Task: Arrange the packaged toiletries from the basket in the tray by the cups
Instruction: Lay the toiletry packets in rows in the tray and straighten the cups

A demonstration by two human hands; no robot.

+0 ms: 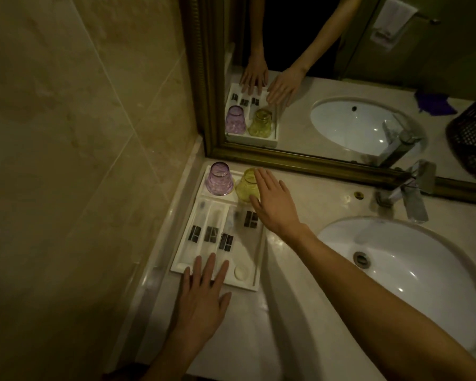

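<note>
A white tray [182,266] lies on the counter by the left wall. At its far end stand a purple cup [220,182] and a yellow cup [247,185], both upside down. Several long white toiletry packets [212,232] with dark labels lie side by side in the tray, and a small round white item [241,273] sits in its near right corner. My left hand [202,301] rests flat, fingers spread, on the tray's near edge. My right hand [275,202] hovers flat with fingers apart over the tray's right side, beside the yellow cup. Neither hand holds anything.
A white sink [412,273] with a chrome tap [407,193] fills the counter to the right. A gold-framed mirror [341,163] runs along the back. A dark woven basket [471,133] shows only as a reflection at the right edge. A tiled wall stands at the left.
</note>
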